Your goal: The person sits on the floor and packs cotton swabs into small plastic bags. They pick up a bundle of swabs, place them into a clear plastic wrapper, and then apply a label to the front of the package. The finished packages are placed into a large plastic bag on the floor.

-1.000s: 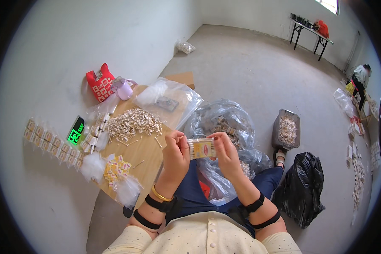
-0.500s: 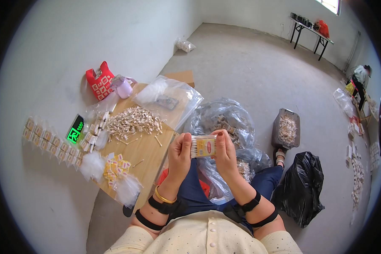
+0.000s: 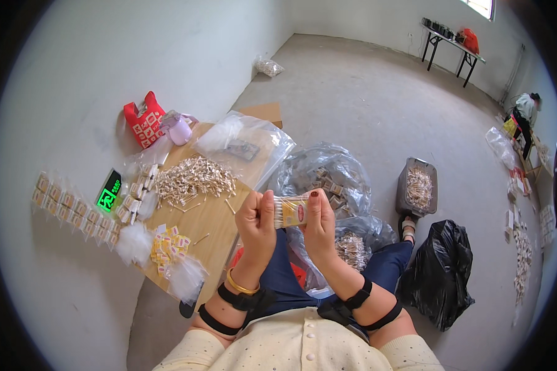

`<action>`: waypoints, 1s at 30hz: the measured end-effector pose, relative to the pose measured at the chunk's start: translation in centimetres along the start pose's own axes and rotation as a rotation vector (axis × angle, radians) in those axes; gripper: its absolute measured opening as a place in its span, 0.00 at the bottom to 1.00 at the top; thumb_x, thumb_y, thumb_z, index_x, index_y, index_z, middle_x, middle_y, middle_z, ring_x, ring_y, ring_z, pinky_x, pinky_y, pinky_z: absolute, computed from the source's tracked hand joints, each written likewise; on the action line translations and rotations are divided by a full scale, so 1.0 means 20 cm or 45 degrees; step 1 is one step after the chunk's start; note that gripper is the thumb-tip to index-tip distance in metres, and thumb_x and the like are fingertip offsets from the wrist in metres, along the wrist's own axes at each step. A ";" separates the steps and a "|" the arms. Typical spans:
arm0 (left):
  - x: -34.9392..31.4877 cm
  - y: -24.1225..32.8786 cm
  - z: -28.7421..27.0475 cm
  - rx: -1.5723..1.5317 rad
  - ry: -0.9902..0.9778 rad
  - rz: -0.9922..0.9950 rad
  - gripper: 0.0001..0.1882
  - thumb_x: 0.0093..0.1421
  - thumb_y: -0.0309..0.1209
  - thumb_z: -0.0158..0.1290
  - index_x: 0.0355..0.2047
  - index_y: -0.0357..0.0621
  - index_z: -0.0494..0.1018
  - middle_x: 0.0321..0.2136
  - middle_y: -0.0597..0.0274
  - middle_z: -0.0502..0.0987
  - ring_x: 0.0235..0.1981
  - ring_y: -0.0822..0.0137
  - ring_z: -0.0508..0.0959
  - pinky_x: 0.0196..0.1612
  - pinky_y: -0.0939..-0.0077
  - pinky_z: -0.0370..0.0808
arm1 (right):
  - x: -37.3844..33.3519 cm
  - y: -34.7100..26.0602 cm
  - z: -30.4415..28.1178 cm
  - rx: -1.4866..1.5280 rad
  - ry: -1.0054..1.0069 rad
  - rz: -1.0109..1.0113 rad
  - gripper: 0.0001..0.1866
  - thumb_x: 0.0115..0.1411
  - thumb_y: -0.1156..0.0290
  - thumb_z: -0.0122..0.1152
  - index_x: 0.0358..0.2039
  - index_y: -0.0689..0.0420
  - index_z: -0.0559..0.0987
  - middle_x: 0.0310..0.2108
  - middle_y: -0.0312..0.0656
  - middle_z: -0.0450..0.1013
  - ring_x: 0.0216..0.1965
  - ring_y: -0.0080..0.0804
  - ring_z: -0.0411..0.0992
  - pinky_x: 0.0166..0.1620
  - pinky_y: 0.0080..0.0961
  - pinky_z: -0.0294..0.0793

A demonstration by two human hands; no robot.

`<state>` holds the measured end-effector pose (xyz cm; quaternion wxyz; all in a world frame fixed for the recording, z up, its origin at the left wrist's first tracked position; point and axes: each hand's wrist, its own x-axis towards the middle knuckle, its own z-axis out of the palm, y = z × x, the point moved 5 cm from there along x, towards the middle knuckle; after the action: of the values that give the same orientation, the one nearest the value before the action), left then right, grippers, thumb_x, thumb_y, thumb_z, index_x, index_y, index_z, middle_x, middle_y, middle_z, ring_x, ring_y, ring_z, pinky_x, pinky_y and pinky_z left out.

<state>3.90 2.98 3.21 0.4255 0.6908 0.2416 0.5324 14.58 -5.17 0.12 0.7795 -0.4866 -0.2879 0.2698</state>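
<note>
Between my hands, above my lap, is a small pack of cotton swabs (image 3: 286, 213) with a yellow and white label. My left hand (image 3: 256, 227) grips its left end, thumb upright along the edge. My right hand (image 3: 319, 227) is closed on the right end, its thumb and fingers covering part of the label. White swab tips show beside the left thumb. On the wooden table (image 3: 220, 226) to the left lie a heap of loose cotton swabs (image 3: 195, 179), several yellow label cards (image 3: 170, 246) and thin clear bags (image 3: 185, 278).
Rows of filled packs (image 3: 74, 210) line the table's left side near a green-lit display (image 3: 109, 191). A large clear bag (image 3: 349, 170) holding packs stands ahead of my knees. Right of it are a grey bin of swabs (image 3: 418, 188) and a black plastic bag (image 3: 439, 272). A person (image 3: 526, 114) bends far right.
My right hand has shifted left and now covers more of the pack's right side and label. Both hands have moved slightly left with the pack.
</note>
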 end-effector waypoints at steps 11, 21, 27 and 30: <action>0.00 0.06 -0.03 -0.025 -0.133 0.099 0.18 0.67 0.26 0.50 0.21 0.43 0.57 0.23 0.67 0.68 0.22 0.82 0.59 0.24 0.85 0.58 | 0.04 0.07 -0.04 0.359 -0.010 0.252 0.19 0.72 0.52 0.41 0.33 0.53 0.69 0.21 0.26 0.63 0.19 0.07 0.57 0.18 0.10 0.54; 0.02 0.07 0.10 0.104 -0.112 0.171 0.17 0.66 0.26 0.50 0.21 0.43 0.57 0.21 0.67 0.67 0.21 0.80 0.61 0.25 0.84 0.60 | 0.06 -0.02 -0.10 0.276 0.126 -0.002 0.16 0.72 0.57 0.41 0.32 0.54 0.68 0.21 0.26 0.61 0.19 0.08 0.55 0.20 0.11 0.54; 0.02 0.03 0.17 -0.027 -0.140 0.088 0.18 0.66 0.27 0.52 0.22 0.44 0.57 0.17 0.71 0.61 0.18 0.81 0.60 0.21 0.85 0.57 | 0.08 -0.03 -0.22 0.133 0.148 -0.079 0.16 0.72 0.56 0.42 0.33 0.53 0.69 0.22 0.26 0.64 0.20 0.09 0.57 0.21 0.11 0.56; 0.00 0.00 0.20 -0.262 -0.194 -0.153 0.18 0.66 0.29 0.52 0.21 0.46 0.57 0.18 0.72 0.62 0.17 0.82 0.59 0.20 0.86 0.56 | 0.09 -0.04 -0.26 0.107 0.179 -0.117 0.16 0.71 0.54 0.43 0.34 0.52 0.70 0.22 0.26 0.64 0.19 0.09 0.58 0.20 0.11 0.56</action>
<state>7.64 1.69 2.96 0.5423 0.6661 0.1938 0.4739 19.68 -7.27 -0.68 0.8290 -0.4576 -0.2427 0.2108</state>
